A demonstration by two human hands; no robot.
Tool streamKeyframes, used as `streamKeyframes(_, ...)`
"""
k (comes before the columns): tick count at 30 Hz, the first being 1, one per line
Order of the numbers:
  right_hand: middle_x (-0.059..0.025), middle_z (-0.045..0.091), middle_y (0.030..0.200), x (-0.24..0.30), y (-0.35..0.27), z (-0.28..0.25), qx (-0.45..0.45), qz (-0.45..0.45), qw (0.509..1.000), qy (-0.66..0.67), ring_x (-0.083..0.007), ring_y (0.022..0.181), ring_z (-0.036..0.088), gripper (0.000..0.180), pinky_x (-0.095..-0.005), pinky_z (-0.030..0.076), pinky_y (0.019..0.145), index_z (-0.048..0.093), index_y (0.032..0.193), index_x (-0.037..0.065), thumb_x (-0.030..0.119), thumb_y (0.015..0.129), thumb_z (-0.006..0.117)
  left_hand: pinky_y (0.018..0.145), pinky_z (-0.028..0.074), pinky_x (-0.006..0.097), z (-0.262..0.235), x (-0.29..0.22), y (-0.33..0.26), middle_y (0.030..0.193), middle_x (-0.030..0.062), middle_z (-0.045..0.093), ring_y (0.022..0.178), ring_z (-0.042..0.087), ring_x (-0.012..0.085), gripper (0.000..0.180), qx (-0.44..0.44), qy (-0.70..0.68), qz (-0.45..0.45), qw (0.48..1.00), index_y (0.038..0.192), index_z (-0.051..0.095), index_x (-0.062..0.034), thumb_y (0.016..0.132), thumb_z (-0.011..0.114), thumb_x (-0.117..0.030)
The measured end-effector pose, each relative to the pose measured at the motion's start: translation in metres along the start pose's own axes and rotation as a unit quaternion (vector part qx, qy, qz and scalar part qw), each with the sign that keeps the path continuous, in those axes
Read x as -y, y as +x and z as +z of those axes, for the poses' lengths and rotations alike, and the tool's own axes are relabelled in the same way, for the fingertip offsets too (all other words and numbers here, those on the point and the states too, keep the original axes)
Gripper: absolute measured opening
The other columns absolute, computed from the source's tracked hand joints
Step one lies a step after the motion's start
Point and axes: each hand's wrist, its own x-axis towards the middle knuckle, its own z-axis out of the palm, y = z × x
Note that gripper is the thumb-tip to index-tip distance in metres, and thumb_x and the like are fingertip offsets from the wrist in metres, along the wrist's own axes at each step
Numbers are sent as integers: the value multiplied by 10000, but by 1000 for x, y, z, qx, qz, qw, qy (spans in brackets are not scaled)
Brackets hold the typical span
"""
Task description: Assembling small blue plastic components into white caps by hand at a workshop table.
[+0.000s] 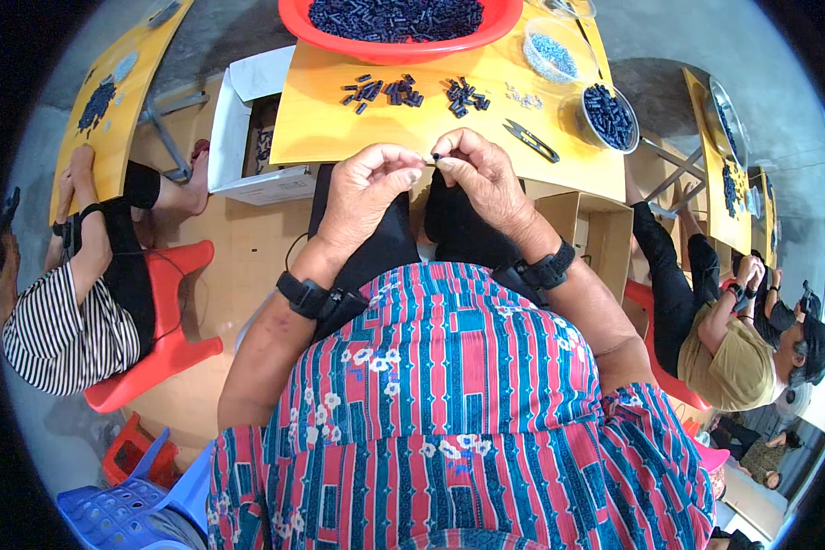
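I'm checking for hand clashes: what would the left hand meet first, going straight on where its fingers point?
The left hand would probably meet the small dark piece in the right hand, then that hand itself; exact depth is unclear.

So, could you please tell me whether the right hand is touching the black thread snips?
Apart: the head view shows bare yellow tabletop between the right hand and the black thread snips.

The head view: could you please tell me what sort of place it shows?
Probably a small hand-assembly workshop: a red basin heaped with small dark parts, snips on the yellow table, and other people seated by similar tables.
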Motion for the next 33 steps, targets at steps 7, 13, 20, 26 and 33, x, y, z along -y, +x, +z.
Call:
streamKeyframes(7, -7, 592, 866, 4, 0, 11, -3, 6, 1000, 25, -88, 776, 554, 84, -229, 455, 711, 614, 945, 13, 63, 878, 615, 737, 516, 227, 2, 5, 5, 850, 17, 631, 775, 611, 91, 95, -1, -75, -7, 997, 966, 609, -31, 886, 643, -70)
streamKeyframes(13, -38, 602, 839, 8, 1, 13, -32, -31, 998, -44, -118, 782, 578, 94, -260, 468, 727, 694, 914, 32, 41, 830, 653, 694, 502, 221, 6, 2, 4, 821, 21, 632, 730, 604, 80, 139, -20, -151, -54, 987, 966, 595, -28, 865, 678, -74)
streamKeyframes(20, -28, 610, 803, 13, 0, 10, -35, 1, 999, -36, -93, 709, 577, 114, -237, 476, 670, 706, 935, 17, 50, 847, 642, 689, 515, 216, 4, 8, 2, 833, 29, 631, 736, 622, 89, 154, -16, -180, -73, 981, 991, 576, -38, 875, 667, -85)
streamKeyframes(26, -21, 654, 811, 6, 3, 8, -11, 50, 996, 67, -59, 641, 546, 143, -204, 458, 613, 668, 988, -1, 84, 898, 597, 773, 544, 259, 2, 7, 2, 921, 40, 622, 809, 627, 117, 114, -5, -182, -90, 979, 1007, 565, -47, 904, 613, -61)
streamKeyframes(33, -7, 636, 807, 0, 6, 1, -16, 63, 993, 100, -59, 660, 541, 131, -194, 450, 624, 653, 1004, 16, 85, 911, 592, 766, 527, 255, 1, 6, 6, 919, 31, 628, 790, 609, 104, 138, 12, -128, -109, 986, 1036, 590, -28, 938, 578, -124)
